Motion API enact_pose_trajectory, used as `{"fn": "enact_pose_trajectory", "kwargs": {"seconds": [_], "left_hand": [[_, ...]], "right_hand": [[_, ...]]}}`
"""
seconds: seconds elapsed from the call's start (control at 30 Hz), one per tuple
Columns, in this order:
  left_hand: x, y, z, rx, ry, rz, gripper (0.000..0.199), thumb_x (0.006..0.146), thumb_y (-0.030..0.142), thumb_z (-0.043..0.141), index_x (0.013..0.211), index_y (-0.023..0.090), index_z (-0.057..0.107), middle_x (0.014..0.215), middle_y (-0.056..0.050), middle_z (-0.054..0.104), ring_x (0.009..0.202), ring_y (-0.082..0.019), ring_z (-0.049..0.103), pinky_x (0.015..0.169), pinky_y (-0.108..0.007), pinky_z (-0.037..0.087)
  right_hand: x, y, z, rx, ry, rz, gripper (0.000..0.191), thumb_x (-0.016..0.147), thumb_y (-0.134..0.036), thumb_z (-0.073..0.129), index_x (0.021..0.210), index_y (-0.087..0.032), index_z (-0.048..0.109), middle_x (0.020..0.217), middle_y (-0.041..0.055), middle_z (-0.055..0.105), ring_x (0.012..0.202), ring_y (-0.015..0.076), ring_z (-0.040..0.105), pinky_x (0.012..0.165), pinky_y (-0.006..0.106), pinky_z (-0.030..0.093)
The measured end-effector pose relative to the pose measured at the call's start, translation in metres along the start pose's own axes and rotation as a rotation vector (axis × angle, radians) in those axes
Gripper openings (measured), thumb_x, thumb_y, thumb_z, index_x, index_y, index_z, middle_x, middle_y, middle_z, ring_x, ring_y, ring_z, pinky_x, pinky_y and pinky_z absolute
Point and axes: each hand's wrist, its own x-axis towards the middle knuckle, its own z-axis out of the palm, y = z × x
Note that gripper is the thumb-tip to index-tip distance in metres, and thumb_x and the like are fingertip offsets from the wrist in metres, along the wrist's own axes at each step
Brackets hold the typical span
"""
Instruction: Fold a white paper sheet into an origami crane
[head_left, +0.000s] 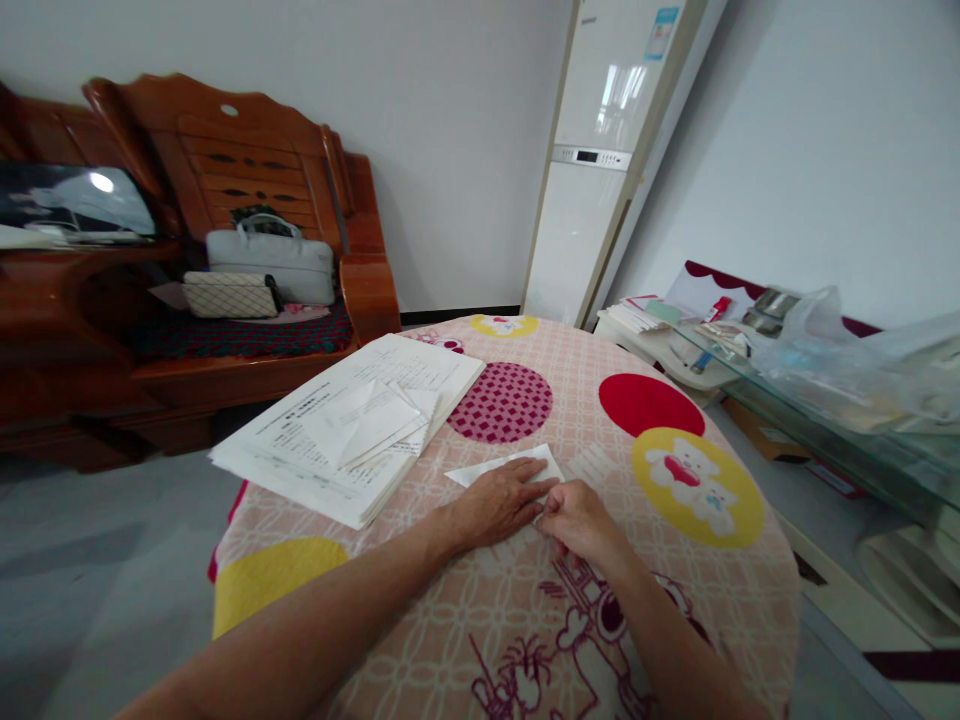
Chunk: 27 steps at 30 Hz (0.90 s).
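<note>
Just below centre, your left hand (506,500) lies flat on the paper (481,469), which runs left to right, your right hand (583,522) curled at the paper's right end, its hold hidden

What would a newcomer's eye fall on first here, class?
Probably the tablecloth at centre, boldly patterned in red, yellow and purple. On it, the left hand lies flat on white paper, the curled right hand close beside. A stack of printed sheets sits further left.

home living room, carved wooden settee (225,160), floor-standing air conditioner (577,230), cartoon tablecloth (405,640)
</note>
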Motion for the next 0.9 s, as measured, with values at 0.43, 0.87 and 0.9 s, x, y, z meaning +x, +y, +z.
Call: {"fn": "enact_pose_trajectory", "kwargs": {"seconds": [0.43,0.87,0.9], "left_hand": [[0.001,0.003,-0.006,0.042,-0.078,-0.011,0.044,0.094,0.027,0.047,0.137,0.020,0.049,0.146,-0.013,0.044,0.135,-0.026,0.040,0.112,-0.040,0.034],[0.000,0.008,-0.006,0.024,-0.070,-0.058,0.059,0.085,0.043,0.058,0.138,0.018,0.048,0.146,-0.015,0.042,0.136,-0.029,0.038,0.111,-0.041,0.034],[0.000,0.010,-0.005,0.022,-0.064,-0.061,0.061,0.084,0.043,0.059,0.138,0.018,0.048,0.145,-0.015,0.043,0.135,-0.029,0.038,0.111,-0.041,0.034]], "right_hand": [[-0.034,0.043,-0.038,0.032,0.009,0.068,0.014,0.062,-0.012,0.049,0.052,-0.020,0.046,0.031,-0.0052,0.050,0.023,0.0102,0.042,0.026,0.016,0.026],[-0.026,0.017,-0.036,0.150,0.065,-0.090,0.002,0.068,-0.020,0.051,0.069,-0.019,0.052,0.049,-0.0056,0.056,0.034,0.0094,0.052,0.029,0.015,0.032],[-0.019,0.014,-0.028,0.156,0.049,-0.102,0.003,0.068,-0.019,0.051,0.070,-0.019,0.052,0.049,-0.0056,0.056,0.034,0.0092,0.052,0.030,0.015,0.032]]}}
